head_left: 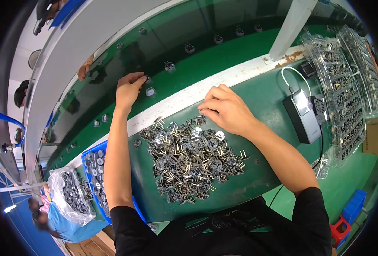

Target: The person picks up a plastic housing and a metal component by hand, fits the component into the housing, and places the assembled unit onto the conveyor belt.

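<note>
My left hand reaches over the green belt, its thumb and forefinger pinched on a small dark plug part at the belt surface. A round grey cap lies close by on the belt. My right hand is closed in a pinch above the far edge of a heap of plug parts with brass pins. Whatever its fingertips hold is hidden. Just below those fingertips lies one part of the heap.
Several plug parts are spaced along the belt, beyond a white rail. Left are a blue bin of grey caps and a plastic bag. Right are a power bank with a white cable and stacked clear trays. Another person's hand is far left.
</note>
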Motion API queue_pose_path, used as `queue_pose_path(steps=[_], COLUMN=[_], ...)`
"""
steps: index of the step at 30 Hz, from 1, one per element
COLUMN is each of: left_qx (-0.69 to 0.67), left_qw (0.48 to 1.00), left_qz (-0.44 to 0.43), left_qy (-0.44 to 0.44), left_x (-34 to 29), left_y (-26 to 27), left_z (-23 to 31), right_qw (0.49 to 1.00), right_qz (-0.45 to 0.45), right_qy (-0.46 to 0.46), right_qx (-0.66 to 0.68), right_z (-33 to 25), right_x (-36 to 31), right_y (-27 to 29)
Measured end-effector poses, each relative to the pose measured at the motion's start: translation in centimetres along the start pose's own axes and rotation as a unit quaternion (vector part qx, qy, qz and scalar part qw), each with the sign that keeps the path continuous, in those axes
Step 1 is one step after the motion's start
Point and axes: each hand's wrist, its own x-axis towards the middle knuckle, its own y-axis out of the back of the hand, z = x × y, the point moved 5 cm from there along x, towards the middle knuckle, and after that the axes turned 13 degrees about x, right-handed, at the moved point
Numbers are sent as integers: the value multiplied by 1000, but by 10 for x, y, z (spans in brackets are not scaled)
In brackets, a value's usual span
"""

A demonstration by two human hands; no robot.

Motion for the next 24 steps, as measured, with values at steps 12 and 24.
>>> queue_pose_path(steps=[12, 24], left_qx=[155, -65], left_qw=[973, 965], left_qz=[-63, -170], left_qy=[-160, -187], left_x=[-39, -109], left_y=[-4, -37], left_z=[25, 109], right_qw=[996, 975], right_qz=[67, 176], right_qy=[65, 37], right_qx=[-5, 130], right_z=[-14, -25], right_x=[2, 1], right_y=[12, 21])
